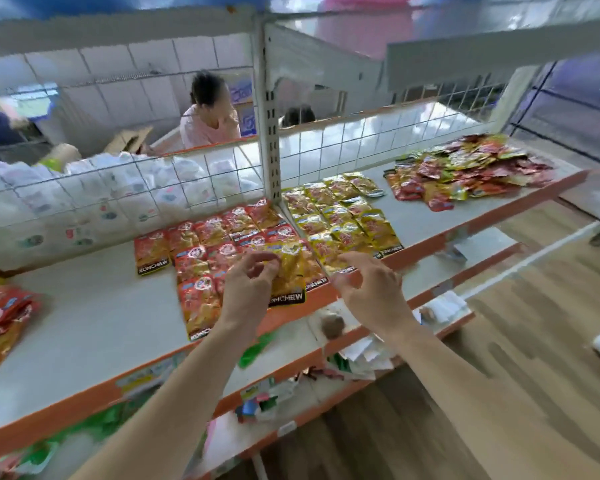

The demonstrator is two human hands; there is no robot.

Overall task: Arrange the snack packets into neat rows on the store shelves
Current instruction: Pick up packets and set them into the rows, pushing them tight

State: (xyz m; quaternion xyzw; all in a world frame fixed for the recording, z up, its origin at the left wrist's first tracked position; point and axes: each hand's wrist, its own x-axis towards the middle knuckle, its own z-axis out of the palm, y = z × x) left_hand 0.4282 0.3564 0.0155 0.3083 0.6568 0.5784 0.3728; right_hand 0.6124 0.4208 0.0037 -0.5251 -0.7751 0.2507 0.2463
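Pinching yellow packet (289, 271) at its upper edge between thumb and curled fingers of left hand (248, 284). Glossy crinkled foil, flat rectangular pouch, black band with white lettering across the bottom. Held lifted over the front of the shelf (84, 306), overlapping the near end of the red rows (215, 244).

Hovering right hand (369, 289) just beside that packet, over the shelf's front edge. Fingers loosely curled, nothing gripped as far as visible.

Red rows: same foil pouches, flat, edges touching or overlapping. Right of the upright post (271, 133), yellow rows (340, 209) laid likewise, slightly skewed. Further right, well apart, loose heap (465, 171) of mixed red, yellow and green packets, unsorted. Far left, another pile (0, 317) of red packets, partly cut off by the frame.

Shelf flat, pale grey, matte, orange front strip. Behind it, white wire mesh (153, 188), square grid, with soft white bags (84, 188) on the far side. Beyond the mesh, person in pink top (208, 126), blurred. Below, lower shelves (423, 271) with small mixed items, blurred, partly hidden by both forearms. Wood-pattern floor (516, 358) at right.
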